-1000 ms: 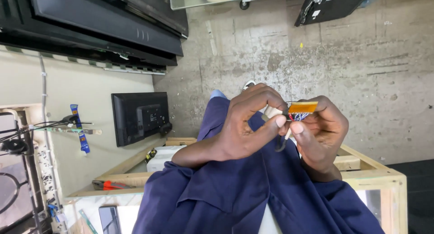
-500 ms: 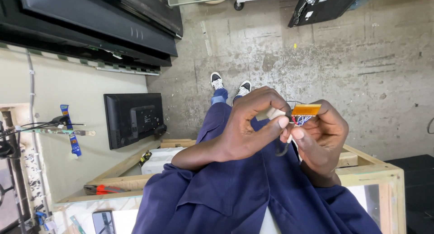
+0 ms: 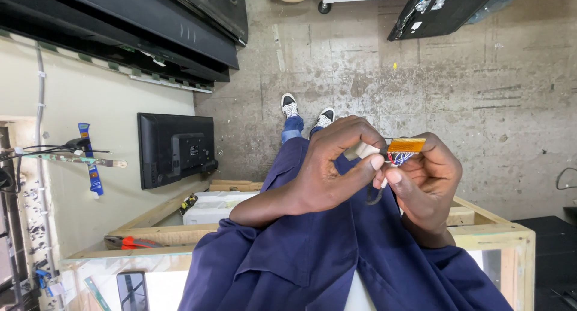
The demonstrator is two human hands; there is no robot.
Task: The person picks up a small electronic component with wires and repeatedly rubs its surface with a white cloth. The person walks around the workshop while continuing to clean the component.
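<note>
— What do the fingers hold?
— The left hand (image 3: pixel 327 170) and right hand (image 3: pixel 424 182) both pinch a small orange connector (image 3: pixel 406 145) with coloured wires (image 3: pixel 399 158), raised over the lap; a dark lead dangles, fitting seemingly unfinished.
— And around?
— A wooden-framed counter (image 3: pixel 499 227), red-handled pliers (image 3: pixel 129 243) at its left edge, a black monitor (image 3: pixel 174 149) on the concrete floor (image 3: pixel 481 106).

Flat orange ribbon connector (image 3: pixel 406 145): orange, with red and blue wires, perhaps white too
Long blue fabric sleeves (image 3: pixel 288 257): navy below the connector
</note>
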